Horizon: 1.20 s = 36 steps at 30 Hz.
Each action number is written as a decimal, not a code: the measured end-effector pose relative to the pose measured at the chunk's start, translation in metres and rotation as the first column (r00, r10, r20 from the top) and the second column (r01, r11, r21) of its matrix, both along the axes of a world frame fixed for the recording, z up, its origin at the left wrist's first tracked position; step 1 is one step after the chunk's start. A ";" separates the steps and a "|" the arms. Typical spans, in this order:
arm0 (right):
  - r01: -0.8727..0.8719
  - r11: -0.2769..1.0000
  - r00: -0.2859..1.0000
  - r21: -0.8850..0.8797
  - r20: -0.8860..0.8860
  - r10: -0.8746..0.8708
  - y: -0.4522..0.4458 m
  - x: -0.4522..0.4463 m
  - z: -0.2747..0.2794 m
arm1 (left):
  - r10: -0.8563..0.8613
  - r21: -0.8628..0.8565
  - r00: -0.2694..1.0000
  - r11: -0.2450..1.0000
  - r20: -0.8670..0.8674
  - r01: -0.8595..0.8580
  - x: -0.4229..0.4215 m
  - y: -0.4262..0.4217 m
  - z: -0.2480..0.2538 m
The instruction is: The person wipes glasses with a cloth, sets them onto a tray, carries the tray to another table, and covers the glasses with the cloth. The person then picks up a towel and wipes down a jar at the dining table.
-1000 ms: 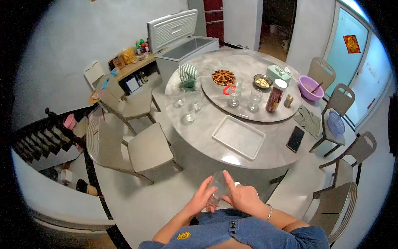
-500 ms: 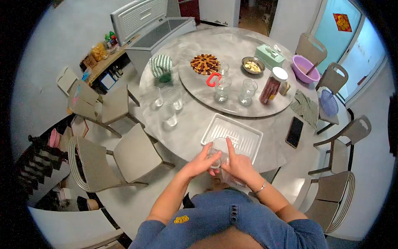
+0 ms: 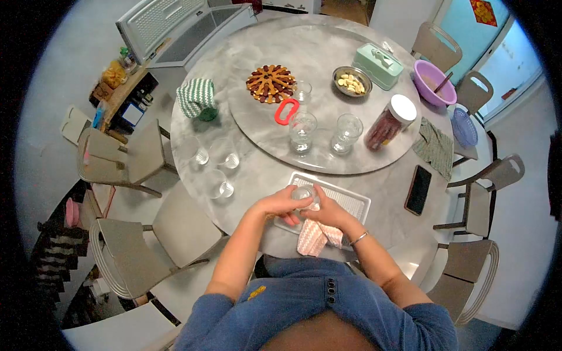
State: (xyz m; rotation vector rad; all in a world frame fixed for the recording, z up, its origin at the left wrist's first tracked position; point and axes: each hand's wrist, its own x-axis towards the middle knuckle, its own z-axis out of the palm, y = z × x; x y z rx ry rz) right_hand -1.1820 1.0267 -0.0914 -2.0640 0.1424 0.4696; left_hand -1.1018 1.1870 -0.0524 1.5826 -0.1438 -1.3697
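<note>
A clear glass (image 3: 303,193) is between my two hands, over the white ribbed tray (image 3: 364,209). My left hand (image 3: 280,205) wraps its left side, thumb on top. On the other side my right hand (image 3: 329,212) closes around the glass, index finger near the rim. A pink-and-white striped cloth (image 3: 312,237) hangs below my right fingers, over the tray's front edge; whether they pinch it is hidden. To the left stand three clear tumblers: one front (image 3: 221,186), one farther right (image 3: 228,158) and one farther left (image 3: 200,154).
The turntable (image 3: 257,137) carries glass cups (image 3: 346,133), a white-lidded jar (image 3: 391,123), a metal bowl (image 3: 351,82) and a brown trivet (image 3: 270,83). A phone (image 3: 418,190) and folded cloth (image 3: 434,149) lie right. A green-striped cloth (image 3: 196,98) sits left; chairs (image 3: 187,225) surround the table.
The hands and glass have moved forward over the tray, and my right index finger has come down to the glass. The pink-and-white cloth now shows below my right hand. The camera view has shifted.
</note>
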 end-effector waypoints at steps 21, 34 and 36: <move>0.236 0.858 0.943 -0.456 -0.104 -0.315 0.051 0.023 0.000 | -0.001 -0.005 0.727 1.000 0.687 0.006 -0.015 0.041 -0.054; 0.400 0.909 0.908 -0.115 -0.089 -0.411 0.044 -0.015 0.043 | 0.326 -0.026 0.512 0.861 0.795 -0.508 0.013 0.181 -0.073; 0.425 0.905 0.905 0.017 -0.031 -0.424 0.056 -0.021 0.053 | 0.413 -0.130 0.407 0.814 0.815 -0.567 0.018 0.179 -0.070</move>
